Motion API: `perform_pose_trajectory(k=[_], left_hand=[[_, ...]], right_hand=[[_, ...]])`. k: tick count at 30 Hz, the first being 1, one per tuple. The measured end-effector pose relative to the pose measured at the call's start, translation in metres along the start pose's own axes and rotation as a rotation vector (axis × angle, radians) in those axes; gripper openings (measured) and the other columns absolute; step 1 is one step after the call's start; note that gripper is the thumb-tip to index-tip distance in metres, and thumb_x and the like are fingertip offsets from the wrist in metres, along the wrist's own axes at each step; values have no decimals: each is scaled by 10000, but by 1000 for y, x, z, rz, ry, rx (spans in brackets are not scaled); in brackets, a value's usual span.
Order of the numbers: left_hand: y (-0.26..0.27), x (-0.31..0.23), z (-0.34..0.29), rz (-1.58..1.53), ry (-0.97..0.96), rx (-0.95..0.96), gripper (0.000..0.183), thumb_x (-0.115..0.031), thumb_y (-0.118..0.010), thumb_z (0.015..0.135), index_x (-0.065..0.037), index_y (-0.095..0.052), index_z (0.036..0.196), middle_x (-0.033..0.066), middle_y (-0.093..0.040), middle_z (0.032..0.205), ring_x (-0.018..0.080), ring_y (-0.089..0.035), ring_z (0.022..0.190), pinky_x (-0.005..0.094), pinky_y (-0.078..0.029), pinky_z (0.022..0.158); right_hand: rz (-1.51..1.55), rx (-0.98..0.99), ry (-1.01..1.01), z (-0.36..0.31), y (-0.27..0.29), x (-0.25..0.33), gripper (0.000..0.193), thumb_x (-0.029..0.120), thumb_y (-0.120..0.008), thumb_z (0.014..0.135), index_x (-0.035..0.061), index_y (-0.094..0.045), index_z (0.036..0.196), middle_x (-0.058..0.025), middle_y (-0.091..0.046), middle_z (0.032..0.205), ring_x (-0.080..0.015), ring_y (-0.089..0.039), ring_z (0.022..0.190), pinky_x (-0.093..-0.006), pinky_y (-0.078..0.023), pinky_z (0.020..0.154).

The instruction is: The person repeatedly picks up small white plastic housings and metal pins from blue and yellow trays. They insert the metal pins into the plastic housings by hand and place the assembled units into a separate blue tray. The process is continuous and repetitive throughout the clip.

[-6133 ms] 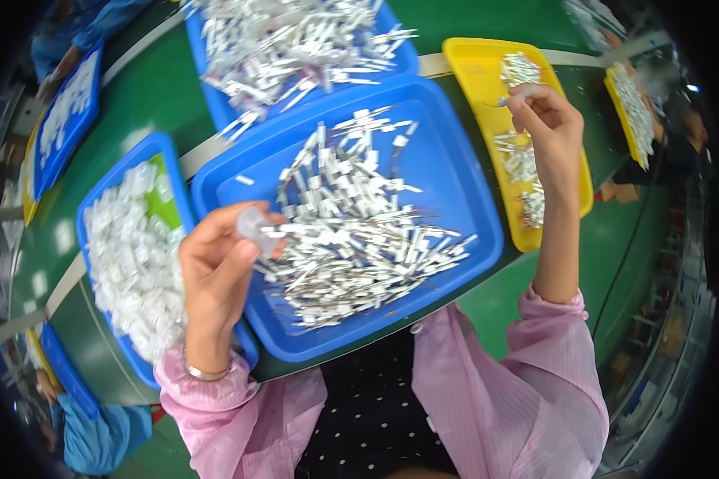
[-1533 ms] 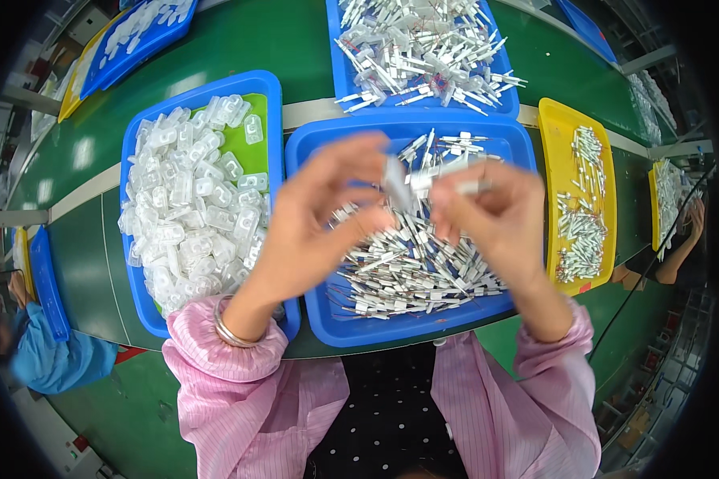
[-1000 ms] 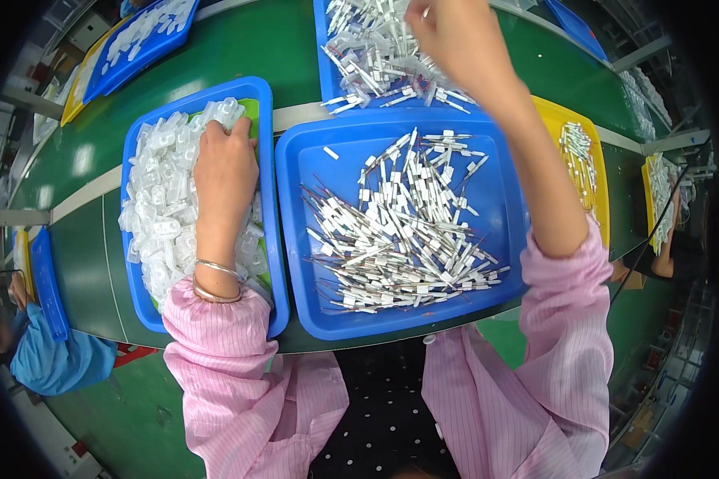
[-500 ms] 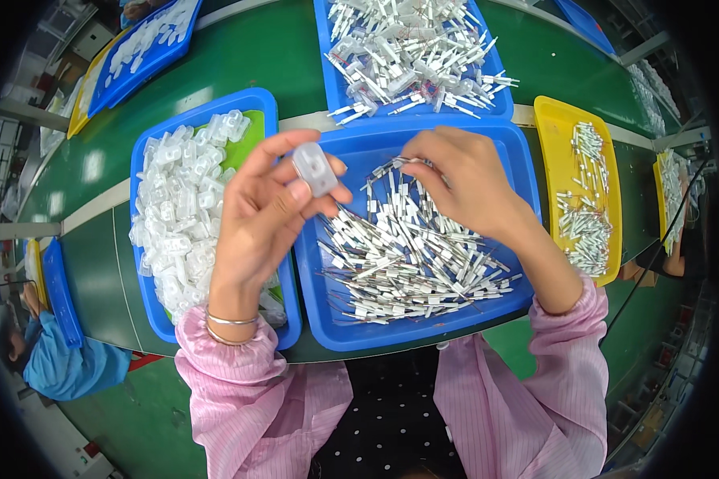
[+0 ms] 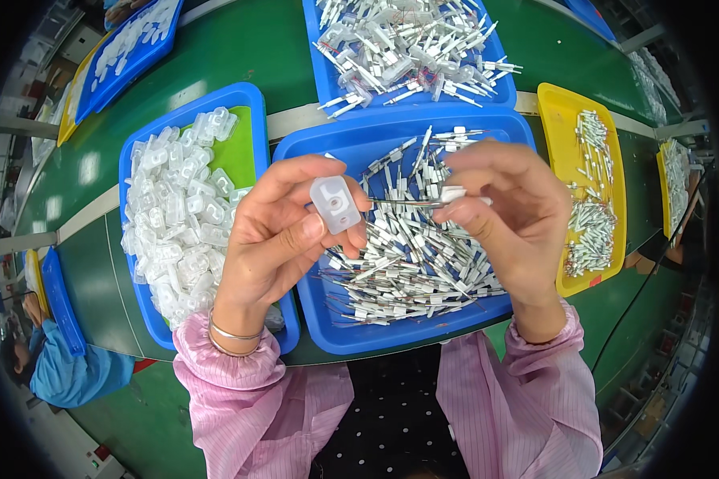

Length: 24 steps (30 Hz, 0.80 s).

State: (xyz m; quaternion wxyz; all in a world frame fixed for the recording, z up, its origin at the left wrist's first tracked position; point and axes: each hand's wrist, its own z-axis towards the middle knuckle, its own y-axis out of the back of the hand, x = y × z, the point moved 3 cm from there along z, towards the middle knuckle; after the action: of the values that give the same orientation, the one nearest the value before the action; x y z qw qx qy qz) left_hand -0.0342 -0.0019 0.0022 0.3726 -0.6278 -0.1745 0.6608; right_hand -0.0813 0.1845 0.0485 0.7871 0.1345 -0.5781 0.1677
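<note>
My left hand [image 5: 268, 239] pinches a translucent plastic housing [image 5: 335, 203] between thumb and fingers, its recessed face with small holes turned up. Level with it, my right hand [image 5: 527, 223] grips a thin wire lead [image 5: 411, 203] near its white connector [image 5: 453, 193]. The lead's other end points left toward the housing; whether it touches is unclear, as my left fingers cover that spot. Below both hands, a blue tray [image 5: 327, 342] holds a heap of similar wire leads [image 5: 407, 275]. On my left, another blue tray [image 5: 128, 188] is filled with translucent housings [image 5: 176, 211].
Beyond, a blue tray [image 5: 315, 76] carries housings with leads fitted. A yellow tray [image 5: 566, 100] of small white parts stands on the right. More trays [image 5: 136, 72] sit at far left on the green table [image 5: 96, 172]. A person in blue [image 5: 84, 367] works at the left.
My right hand has risen from the heap toward me and to the right, drawing out a wire lead. My left hand has shifted slightly right and lower with the housing.
</note>
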Motion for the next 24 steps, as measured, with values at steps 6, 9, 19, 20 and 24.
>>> perform_pose_trajectory(k=[6, 9, 19, 20, 24], left_hand=[[2, -2, -1, 16, 33, -28, 388, -30, -506, 846, 11, -390, 1215, 197, -555, 1026, 217, -589, 801, 315, -493, 680], [1, -1, -1, 104, 29, -70, 400, -66, -523, 843, -22, -397, 1220, 212, -522, 1002, 222, -570, 739, 296, -481, 615], [1, -1, 0, 146, -14, -48, 366, -28, -519, 839, 29, -417, 1186, 189, -564, 999, 203, -585, 774, 310, -487, 671], [1, -1, 0, 177, -13, -54, 372, -41, -526, 834, 8, -420, 1187, 197, -550, 990, 212, -578, 751, 309, -483, 644], [2, 0, -1, 309, -25, -56, 378, -57, -536, 820, -30, -432, 1183, 215, -523, 976, 231, -562, 710, 311, -476, 599]], right_hand=[[129, 11, -32, -7, -1, -3, 180, -107, -621, 727, -81, -607, 904, -128, -625, 801, -138, -605, 746, -222, -482, 658], [174, -34, -173, -7, -3, -1, 160, -107, -619, 728, -87, -605, 885, -131, -634, 789, -150, -624, 691, -218, -498, 611], [-203, 4, 106, -8, -2, -2, 138, -70, -658, 693, -49, -630, 827, -99, -624, 660, -73, -526, 498, -198, -385, 432], [-218, -4, 127, -8, -2, -2, 136, -66, -665, 686, -45, -631, 816, -96, -620, 648, -71, -513, 480, -198, -369, 416], [-452, 20, 277, -6, -5, 7, 140, -63, -670, 656, -31, -623, 785, -89, -588, 593, -117, -516, 432, -217, -361, 382]])
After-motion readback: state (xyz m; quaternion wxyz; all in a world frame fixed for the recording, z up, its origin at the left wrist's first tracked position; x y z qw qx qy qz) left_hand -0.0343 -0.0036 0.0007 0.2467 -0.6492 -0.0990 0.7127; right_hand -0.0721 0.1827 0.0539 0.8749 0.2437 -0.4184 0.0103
